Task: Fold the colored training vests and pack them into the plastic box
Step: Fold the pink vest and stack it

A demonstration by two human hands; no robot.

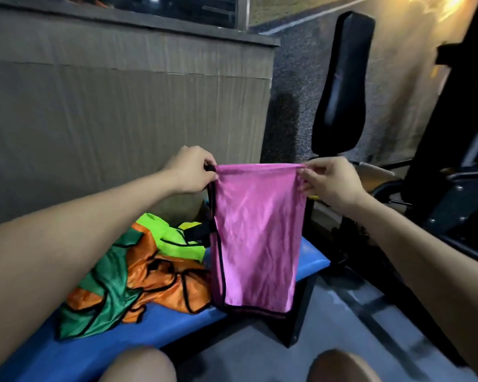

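Pink vest held up by its top edge.
Left hand and right hand each pinch a corner; orange and green vests lie below the left hand.

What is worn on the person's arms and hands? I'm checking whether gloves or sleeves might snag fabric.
Nothing shows on them: the left hand and right hand are bare, with no gloves, rings or watch visible. Both forearms are bare as far as the picture edge, with no sleeves in view.
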